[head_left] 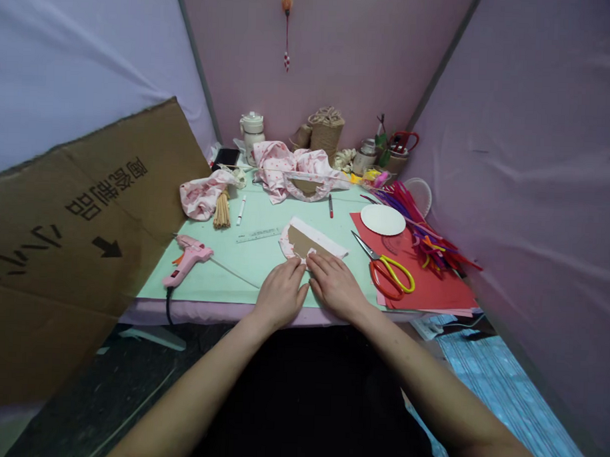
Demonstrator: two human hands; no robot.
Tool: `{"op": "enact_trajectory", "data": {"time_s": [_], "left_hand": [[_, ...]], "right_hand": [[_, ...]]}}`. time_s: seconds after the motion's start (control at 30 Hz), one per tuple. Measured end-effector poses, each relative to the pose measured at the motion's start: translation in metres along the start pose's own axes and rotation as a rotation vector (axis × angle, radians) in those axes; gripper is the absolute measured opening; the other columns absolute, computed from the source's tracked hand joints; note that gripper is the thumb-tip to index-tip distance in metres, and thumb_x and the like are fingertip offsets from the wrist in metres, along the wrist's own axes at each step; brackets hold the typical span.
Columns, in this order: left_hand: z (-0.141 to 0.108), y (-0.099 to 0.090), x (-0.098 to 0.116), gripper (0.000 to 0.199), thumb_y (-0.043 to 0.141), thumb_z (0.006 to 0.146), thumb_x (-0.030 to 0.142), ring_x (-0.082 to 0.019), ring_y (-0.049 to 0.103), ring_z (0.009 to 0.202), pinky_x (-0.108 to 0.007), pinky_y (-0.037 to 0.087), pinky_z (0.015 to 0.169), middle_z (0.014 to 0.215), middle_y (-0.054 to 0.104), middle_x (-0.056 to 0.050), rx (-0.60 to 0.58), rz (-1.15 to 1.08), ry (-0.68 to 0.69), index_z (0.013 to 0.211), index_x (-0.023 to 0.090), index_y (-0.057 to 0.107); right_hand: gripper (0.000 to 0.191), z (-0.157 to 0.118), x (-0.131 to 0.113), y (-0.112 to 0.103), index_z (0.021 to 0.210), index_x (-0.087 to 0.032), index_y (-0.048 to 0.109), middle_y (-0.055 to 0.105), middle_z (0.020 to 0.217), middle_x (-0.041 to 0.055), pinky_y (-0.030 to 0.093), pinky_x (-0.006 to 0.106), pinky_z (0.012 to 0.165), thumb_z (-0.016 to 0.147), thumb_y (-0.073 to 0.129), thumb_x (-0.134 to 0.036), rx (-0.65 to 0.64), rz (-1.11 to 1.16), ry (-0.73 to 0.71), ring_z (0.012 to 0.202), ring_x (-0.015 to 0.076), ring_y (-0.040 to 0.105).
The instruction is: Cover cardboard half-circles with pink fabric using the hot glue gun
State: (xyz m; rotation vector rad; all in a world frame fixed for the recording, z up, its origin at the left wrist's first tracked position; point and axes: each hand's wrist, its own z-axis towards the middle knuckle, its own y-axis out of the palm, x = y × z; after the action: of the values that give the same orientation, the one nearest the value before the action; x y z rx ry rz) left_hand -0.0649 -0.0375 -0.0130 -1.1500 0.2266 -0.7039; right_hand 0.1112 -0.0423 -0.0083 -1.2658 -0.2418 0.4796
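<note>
A half-round piece of brown cardboard lies on the table with its straight edge facing away from me. Pink-and-white fabric is folded over its rim. My left hand and my right hand meet at its near curved edge. Both are closed, fingertips pressed on the folded fabric and thumbs close together below it; the exact grip underneath is hidden. A pink hot glue gun lies left of my hands, a glue stick trailing towards them. Scissors with red and yellow handles lie open on the right.
A clear ruler, a white pen and a bundle of sticks lie beyond the hands. A white disc, red sheets and pipe cleaners are at right. Patterned cloth sits behind. A large cardboard sheet leans at left.
</note>
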Motion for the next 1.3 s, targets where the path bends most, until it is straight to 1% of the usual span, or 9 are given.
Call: {"op": "enact_trajectory", "data": {"time_s": [0.13, 0.3, 0.4, 0.5, 0.67, 0.8, 0.93, 1.13, 1.3], "left_hand": [[0.004, -0.001, -0.006, 0.033, 0.048, 0.089, 0.016, -0.027, 0.06, 0.112, -0.041, 0.049, 0.1, 0.128, 0.061, -0.016, 0.035, 0.037, 0.04, 0.12, 0.011, 0.059], [0.002, 0.002, -0.008, 0.03, 0.047, 0.09, 0.015, -0.028, 0.059, 0.112, -0.042, 0.049, 0.098, 0.129, 0.059, -0.019, 0.035, 0.05, 0.061, 0.118, 0.01, 0.059], [-0.003, 0.0, -0.001, 0.033, 0.047, 0.091, 0.016, -0.028, 0.055, 0.121, -0.043, 0.046, 0.103, 0.132, 0.057, -0.018, 0.069, 0.019, 0.02, 0.122, 0.012, 0.056], [-0.008, 0.0, 0.01, 0.037, 0.044, 0.093, 0.016, -0.029, 0.045, 0.133, -0.046, 0.042, 0.107, 0.137, 0.054, -0.017, 0.118, 0.006, 0.0, 0.129, 0.013, 0.053], [-0.006, 0.01, 0.027, 0.04, 0.044, 0.096, 0.024, -0.029, 0.046, 0.133, -0.044, 0.039, 0.109, 0.138, 0.057, -0.015, 0.05, 0.012, 0.078, 0.134, 0.011, 0.051], [0.002, 0.021, 0.031, 0.043, 0.046, 0.096, 0.027, -0.029, 0.049, 0.13, -0.043, 0.039, 0.109, 0.139, 0.057, -0.017, -0.005, 0.041, 0.094, 0.133, 0.006, 0.052], [0.008, 0.022, 0.03, 0.043, 0.048, 0.095, 0.027, -0.028, 0.051, 0.128, -0.042, 0.038, 0.109, 0.137, 0.057, -0.017, -0.032, 0.019, 0.058, 0.133, 0.007, 0.052], [0.01, 0.016, 0.024, 0.041, 0.049, 0.094, 0.027, -0.027, 0.053, 0.126, -0.041, 0.039, 0.109, 0.134, 0.06, -0.016, -0.051, -0.026, 0.084, 0.129, 0.008, 0.056], [0.01, 0.016, 0.022, 0.043, 0.051, 0.093, 0.029, -0.028, 0.052, 0.126, -0.042, 0.039, 0.108, 0.136, 0.058, -0.016, -0.071, -0.021, 0.093, 0.131, 0.009, 0.054]], "right_hand": [[0.045, 0.0, -0.001, 0.002, 0.138, -0.011, 0.053, 0.052, 0.145, 0.0115, 0.033, 0.044, 0.113, 0.098, 0.041, -0.027, 0.013, 0.006, 0.002, 0.13, 0.0264, 0.05], [0.044, 0.002, 0.0, 0.0, 0.137, -0.013, 0.053, 0.053, 0.145, 0.0124, 0.032, 0.045, 0.112, 0.097, 0.042, -0.026, 0.012, 0.045, 0.008, 0.131, 0.0262, 0.049], [0.042, 0.002, 0.005, -0.008, 0.136, -0.016, 0.054, 0.054, 0.143, 0.0117, 0.028, 0.046, 0.114, 0.098, 0.041, -0.027, 0.034, 0.111, 0.015, 0.132, 0.0236, 0.049], [0.043, -0.004, 0.014, -0.018, 0.139, -0.017, 0.05, 0.053, 0.145, 0.0116, 0.025, 0.045, 0.115, 0.099, 0.037, -0.024, 0.138, 0.134, 0.056, 0.133, 0.0214, 0.047], [0.039, -0.027, 0.026, -0.022, 0.133, -0.017, 0.055, 0.061, 0.134, 0.0123, 0.031, 0.045, 0.109, 0.097, 0.04, -0.021, 0.241, 0.091, 0.064, 0.125, 0.0238, 0.052], [0.035, -0.035, 0.028, -0.011, 0.127, -0.018, 0.061, 0.066, 0.125, 0.0117, 0.036, 0.044, 0.103, 0.096, 0.044, -0.022, 0.197, 0.078, 0.006, 0.116, 0.0244, 0.056], [0.036, -0.024, 0.027, -0.002, 0.128, -0.016, 0.061, 0.065, 0.126, 0.0118, 0.037, 0.043, 0.103, 0.095, 0.046, -0.021, 0.149, 0.077, -0.009, 0.115, 0.0252, 0.054], [0.039, -0.006, 0.023, -0.006, 0.129, -0.016, 0.06, 0.063, 0.131, 0.0089, 0.035, 0.044, 0.105, 0.092, 0.047, -0.015, 0.044, 0.054, 0.03, 0.115, 0.0274, 0.048], [0.04, -0.005, 0.024, -0.009, 0.13, -0.017, 0.059, 0.062, 0.132, 0.0091, 0.035, 0.046, 0.104, 0.092, 0.045, -0.013, 0.04, 0.049, 0.026, 0.117, 0.029, 0.046]]}}
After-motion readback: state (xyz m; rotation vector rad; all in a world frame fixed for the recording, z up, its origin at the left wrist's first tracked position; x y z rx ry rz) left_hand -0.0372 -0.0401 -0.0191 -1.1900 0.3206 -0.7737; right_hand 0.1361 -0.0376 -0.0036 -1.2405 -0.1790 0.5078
